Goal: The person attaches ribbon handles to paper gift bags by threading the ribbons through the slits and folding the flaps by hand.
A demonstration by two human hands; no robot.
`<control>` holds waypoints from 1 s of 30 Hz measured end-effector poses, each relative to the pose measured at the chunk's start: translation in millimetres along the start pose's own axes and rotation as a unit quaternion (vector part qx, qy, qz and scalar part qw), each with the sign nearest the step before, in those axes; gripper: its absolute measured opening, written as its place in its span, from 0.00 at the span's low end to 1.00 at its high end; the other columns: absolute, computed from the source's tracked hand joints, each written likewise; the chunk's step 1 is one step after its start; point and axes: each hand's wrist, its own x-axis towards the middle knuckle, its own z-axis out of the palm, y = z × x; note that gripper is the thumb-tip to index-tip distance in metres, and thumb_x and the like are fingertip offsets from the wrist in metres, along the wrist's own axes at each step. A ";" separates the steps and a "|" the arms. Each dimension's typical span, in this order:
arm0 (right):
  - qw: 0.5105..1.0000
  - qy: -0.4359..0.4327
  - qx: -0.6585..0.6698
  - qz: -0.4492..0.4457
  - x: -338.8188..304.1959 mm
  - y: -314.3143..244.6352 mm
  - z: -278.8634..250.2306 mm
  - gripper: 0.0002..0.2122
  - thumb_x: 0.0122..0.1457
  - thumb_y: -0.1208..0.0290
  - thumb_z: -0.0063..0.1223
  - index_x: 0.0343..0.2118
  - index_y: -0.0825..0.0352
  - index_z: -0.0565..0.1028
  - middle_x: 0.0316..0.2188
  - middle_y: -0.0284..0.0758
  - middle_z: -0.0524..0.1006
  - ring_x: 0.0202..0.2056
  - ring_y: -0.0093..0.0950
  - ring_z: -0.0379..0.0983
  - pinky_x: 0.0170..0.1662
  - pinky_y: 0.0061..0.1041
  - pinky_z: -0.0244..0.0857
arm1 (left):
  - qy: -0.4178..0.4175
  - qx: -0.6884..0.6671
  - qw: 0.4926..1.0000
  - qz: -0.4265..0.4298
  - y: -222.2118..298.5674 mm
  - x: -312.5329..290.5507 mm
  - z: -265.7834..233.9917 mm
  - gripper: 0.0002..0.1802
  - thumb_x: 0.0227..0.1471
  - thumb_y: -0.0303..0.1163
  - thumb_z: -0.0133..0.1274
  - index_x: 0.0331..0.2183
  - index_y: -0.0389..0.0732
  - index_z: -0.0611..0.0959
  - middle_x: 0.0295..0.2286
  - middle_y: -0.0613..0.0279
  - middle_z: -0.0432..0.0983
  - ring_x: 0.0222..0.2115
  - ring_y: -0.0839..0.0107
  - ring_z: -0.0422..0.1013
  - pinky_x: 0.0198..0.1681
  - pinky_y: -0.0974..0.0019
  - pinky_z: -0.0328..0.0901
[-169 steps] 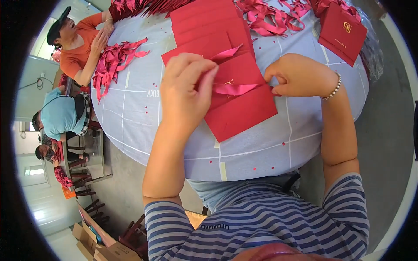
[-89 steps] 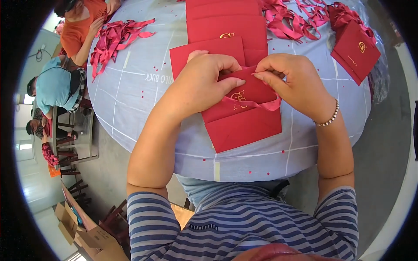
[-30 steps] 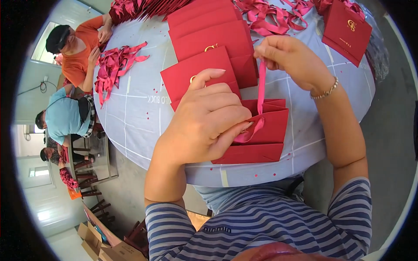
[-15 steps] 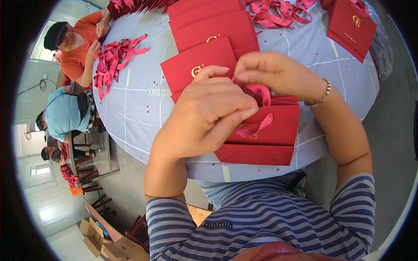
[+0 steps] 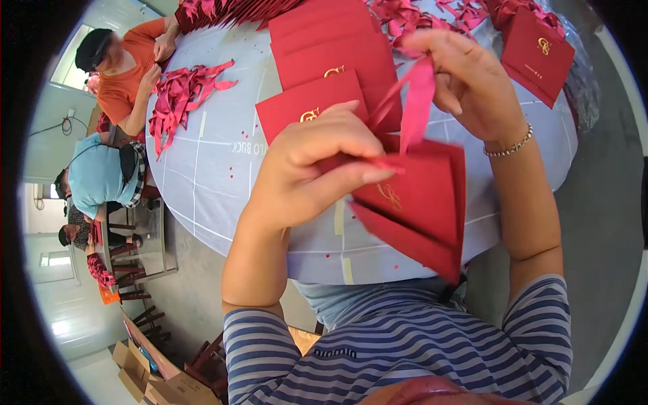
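A red paper gift bag (image 5: pixel 422 196) with a gold emblem hangs tilted over the near edge of the table. At its upper left side my left hand (image 5: pixel 324 165) is closed, thumb and forefinger pinching a bit of pink ribbon against the bag. Raised above the bag, my right hand (image 5: pixel 472 84) has its fingers curled on the pink ribbon (image 5: pixel 418 101), which stretches up from the bag's top as a loop. How the ribbon passes through the bag is hidden behind my left hand.
Flat red bags (image 5: pixel 331 50) lie stacked beyond my hands. Loose pink ribbons (image 5: pixel 185 101) are heaped at the left, more at the back. Another red bag (image 5: pixel 538 57) lies at the far right beside clear plastic. A person in orange (image 5: pixel 131 74) works across the table's left edge.
My right hand has moved up and to the right, drawing the ribbon into a taller loop. The bag has tilted, its lower right corner swinging down. My left hand keeps its pinch.
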 end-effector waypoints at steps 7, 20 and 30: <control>0.923 0.244 -0.292 -0.067 5.6 6.8 -30.4 0.13 0.62 0.66 0.57 0.46 0.67 0.76 0.37 0.31 0.81 0.32 0.18 0.76 0.36 0.18 0.68 | -0.008 -0.178 0.977 0.121 -28.1 1.2 -3.6 0.10 0.40 0.14 0.54 0.26 0.39 0.80 0.33 0.56 0.80 0.46 0.53 0.69 0.56 0.51 0.57; 0.605 0.245 -0.757 0.029 11.2 46.7 -97.7 0.12 0.54 0.66 0.59 0.36 0.69 0.80 0.35 0.45 0.79 0.38 0.46 0.74 0.42 0.43 0.68 | 0.111 0.208 0.963 -0.127 -3.0 -0.1 7.3 0.12 0.42 0.30 0.66 0.27 0.35 0.80 0.25 0.60 0.76 0.24 0.72 0.72 0.29 0.70 0.67; 0.871 0.417 -0.243 -0.090 12.2 10.8 -76.1 0.11 0.59 0.69 0.61 0.43 0.65 0.80 0.27 0.27 0.78 0.25 0.13 0.67 0.27 0.15 0.58 | 0.013 0.215 0.961 -0.173 -14.2 -4.5 3.1 0.17 0.43 0.24 0.67 0.37 0.33 0.80 0.30 0.64 0.75 0.29 0.73 0.71 0.34 0.69 0.67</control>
